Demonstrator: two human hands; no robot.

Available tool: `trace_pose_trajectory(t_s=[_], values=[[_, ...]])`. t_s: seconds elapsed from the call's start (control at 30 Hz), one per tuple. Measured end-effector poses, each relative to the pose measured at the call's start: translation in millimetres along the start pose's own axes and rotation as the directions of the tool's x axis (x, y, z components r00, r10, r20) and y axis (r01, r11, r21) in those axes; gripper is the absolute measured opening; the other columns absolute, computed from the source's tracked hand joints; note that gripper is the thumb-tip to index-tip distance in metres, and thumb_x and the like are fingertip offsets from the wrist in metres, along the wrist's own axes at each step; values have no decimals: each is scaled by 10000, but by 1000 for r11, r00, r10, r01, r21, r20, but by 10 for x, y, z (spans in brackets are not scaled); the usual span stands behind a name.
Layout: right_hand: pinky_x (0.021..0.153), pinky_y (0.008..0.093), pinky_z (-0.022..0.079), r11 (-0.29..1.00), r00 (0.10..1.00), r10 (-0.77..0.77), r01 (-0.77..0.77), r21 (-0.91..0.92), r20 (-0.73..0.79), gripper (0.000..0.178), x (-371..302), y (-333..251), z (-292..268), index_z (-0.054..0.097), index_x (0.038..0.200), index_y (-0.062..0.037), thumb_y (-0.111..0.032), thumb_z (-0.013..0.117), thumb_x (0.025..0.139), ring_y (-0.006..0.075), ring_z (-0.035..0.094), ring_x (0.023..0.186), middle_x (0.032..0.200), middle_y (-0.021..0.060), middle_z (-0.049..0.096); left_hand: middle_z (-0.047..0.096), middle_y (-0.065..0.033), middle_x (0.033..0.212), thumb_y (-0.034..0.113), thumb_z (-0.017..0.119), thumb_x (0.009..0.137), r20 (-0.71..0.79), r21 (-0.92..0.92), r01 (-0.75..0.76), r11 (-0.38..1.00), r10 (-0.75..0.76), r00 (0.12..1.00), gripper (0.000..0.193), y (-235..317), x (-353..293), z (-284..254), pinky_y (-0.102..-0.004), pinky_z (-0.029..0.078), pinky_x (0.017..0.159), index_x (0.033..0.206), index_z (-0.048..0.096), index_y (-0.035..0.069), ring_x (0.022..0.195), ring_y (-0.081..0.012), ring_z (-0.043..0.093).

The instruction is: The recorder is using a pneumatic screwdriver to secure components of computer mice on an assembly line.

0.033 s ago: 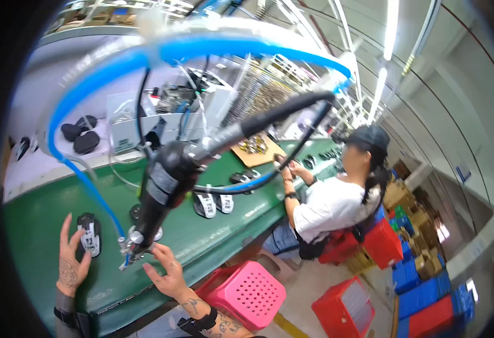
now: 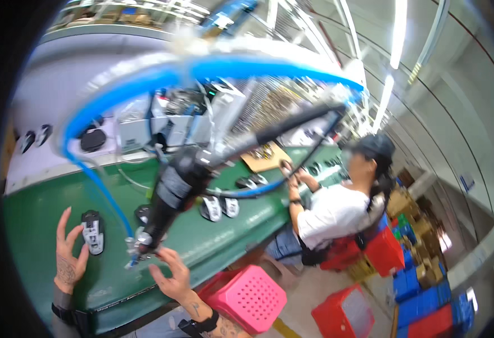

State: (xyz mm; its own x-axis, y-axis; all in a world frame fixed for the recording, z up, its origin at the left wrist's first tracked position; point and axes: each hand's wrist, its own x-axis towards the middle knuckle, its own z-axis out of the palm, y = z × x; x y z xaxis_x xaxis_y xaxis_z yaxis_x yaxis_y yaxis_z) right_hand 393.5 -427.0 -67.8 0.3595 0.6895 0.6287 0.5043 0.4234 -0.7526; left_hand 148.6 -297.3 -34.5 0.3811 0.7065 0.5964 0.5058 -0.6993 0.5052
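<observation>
- The left hand [image 2: 68, 260] is resting on the green counter [image 2: 213, 242] near its front edge, fingers [image 2: 62, 221] spread wide and gripping nothing; its fingertips are lying just beside a black-and-white computer mouse shell [image 2: 92, 232].
- The right hand [image 2: 172, 277] is hovering over the counter's front edge, palm open and fingers loosely curled, closing on nothing; it is sitting just under the tip of a hanging power screwdriver [image 2: 175, 191].
- The screwdriver is dangling tilted from overhead on a blue air hose [image 2: 202, 70] and a black cable, its bit end pointing down at the counter between the two hands; neither hand is clasping it.
- The mouse shell is lying flat, apart from the screwdriver tip, so any fastening on it is looking, by my judgement, not yet begun at this instant; whether screws are already sitting in it is too small to tell.
- More mouse shells [image 2: 219, 207] are waiting farther along the counter toward the middle, which is suggesting plenty of pieces left to handle.
- A seated co-worker [image 2: 337, 211] in a white shirt is working with both hands at the counter's far right end, beside red crates [image 2: 343, 312] and a pink stool [image 2: 247, 296] on the floor.
</observation>
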Motion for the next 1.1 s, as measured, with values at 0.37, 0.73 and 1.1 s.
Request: trace_pose_trajectory(t_s=[0.37,0.73,1.1], values=[[525,335,418,837,943,-330,270,476,45,116,187,-1022,-798,627,840,-35,-131,636,776,184,543,539,644,58,579,543,-223,1174,224,570,905,88,-996,32,82,901,426,337,1656,-341,-704,-399,489,800,1137,554,-20,1008,-348,577],[528,326,461,786,854,-469,287,548,225,92,458,-1187,-605,673,728,-63,-150,706,732,194,593,524,622,31,615,563,-196,1022,290,594,816,192,-974,-53,219,930,313,374,1899,79,-745,-374,517,628,1000,579,-35,774,-310,612],[511,315,441,651,782,-595,334,681,185,103,494,-1305,-684,655,800,-37,-117,676,739,193,594,566,701,54,629,536,-95,1112,276,602,745,252,-936,-199,292,946,202,373,2084,77,-815,-359,475,651,1047,576,58,803,-221,557]])
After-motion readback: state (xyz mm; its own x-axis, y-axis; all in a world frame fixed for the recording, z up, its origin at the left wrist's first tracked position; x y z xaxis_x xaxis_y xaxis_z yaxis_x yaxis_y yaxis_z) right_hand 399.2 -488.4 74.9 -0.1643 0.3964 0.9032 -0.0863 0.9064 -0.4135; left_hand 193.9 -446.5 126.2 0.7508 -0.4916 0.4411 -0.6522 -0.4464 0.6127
